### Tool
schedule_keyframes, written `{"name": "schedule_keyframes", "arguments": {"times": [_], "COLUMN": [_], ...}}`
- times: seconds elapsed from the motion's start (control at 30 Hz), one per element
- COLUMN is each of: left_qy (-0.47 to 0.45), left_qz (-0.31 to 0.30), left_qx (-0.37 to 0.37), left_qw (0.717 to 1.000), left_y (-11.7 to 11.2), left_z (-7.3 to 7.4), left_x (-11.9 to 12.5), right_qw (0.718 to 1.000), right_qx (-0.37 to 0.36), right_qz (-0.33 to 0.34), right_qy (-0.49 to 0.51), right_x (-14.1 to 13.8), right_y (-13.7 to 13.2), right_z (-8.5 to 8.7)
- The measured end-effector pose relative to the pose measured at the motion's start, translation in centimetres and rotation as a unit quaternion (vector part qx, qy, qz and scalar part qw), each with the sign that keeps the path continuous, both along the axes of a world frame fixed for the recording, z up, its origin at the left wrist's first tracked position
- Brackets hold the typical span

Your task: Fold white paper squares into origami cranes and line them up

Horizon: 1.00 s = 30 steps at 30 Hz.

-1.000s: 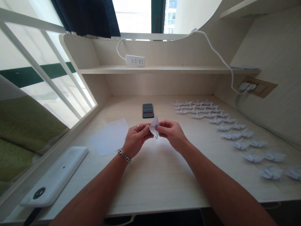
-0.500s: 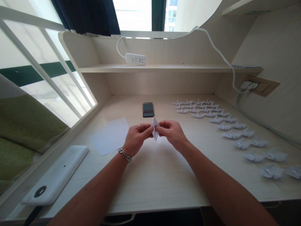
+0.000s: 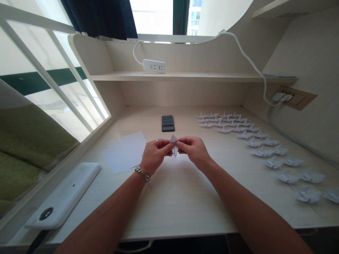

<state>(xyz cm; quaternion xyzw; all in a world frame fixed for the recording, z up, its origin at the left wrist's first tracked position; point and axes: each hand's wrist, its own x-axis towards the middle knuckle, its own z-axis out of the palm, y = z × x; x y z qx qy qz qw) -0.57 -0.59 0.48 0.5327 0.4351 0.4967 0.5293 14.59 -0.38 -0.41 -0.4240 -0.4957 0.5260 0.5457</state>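
A small folded white paper (image 3: 174, 150), a narrow diamond with its upper tip pointing away from me, is pinched between both hands above the desk. My left hand (image 3: 156, 152), with a ring on a finger and a chain bracelet at the wrist, grips its left side between thumb and fingers. From the right, my right hand (image 3: 192, 148) pinches the same paper, thumb on the near face. The fingertips behind the paper are partly hidden. Just beyond the hands lies a small dark case (image 3: 168, 123). Loose white paper sheets (image 3: 123, 151) are spread to the left.
Several folded paper cranes (image 3: 262, 151) stand in rows along the desk's right side. A white device (image 3: 65, 195) with a dark cable lies at the left edge. On the back shelf (image 3: 190, 76) rests a white power strip (image 3: 154, 66); its cord runs to a wall socket (image 3: 293, 97).
Both hands keep their pinch on the folded paper. Its upper tip shows slightly lower and wider. The whole view has shifted slightly.
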Motion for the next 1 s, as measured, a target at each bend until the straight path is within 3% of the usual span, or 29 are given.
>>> {"name": "schedule_keyframes", "arguments": {"times": [0.23,0.57,1.0], "left_qy": [0.0,0.06,0.081], "left_qz": [0.013,-0.083,-0.137], "left_qx": [-0.019,-0.034,-0.049], "left_qw": [1.0,0.994,0.986], "left_y": [0.2,-0.1,-0.1], "left_z": [-0.2,0.1,-0.2], "left_x": [-0.1,-0.1,-0.3], "right_qw": [0.999,0.998,0.998], "right_qx": [0.006,0.045,0.04], "right_qz": [-0.003,0.008,0.026], "right_qy": [-0.054,-0.033,-0.052], "right_x": [0.3,0.4,1.1], "right_y": [-0.1,0.0,0.1], "right_z": [0.2,0.2,0.4]}}
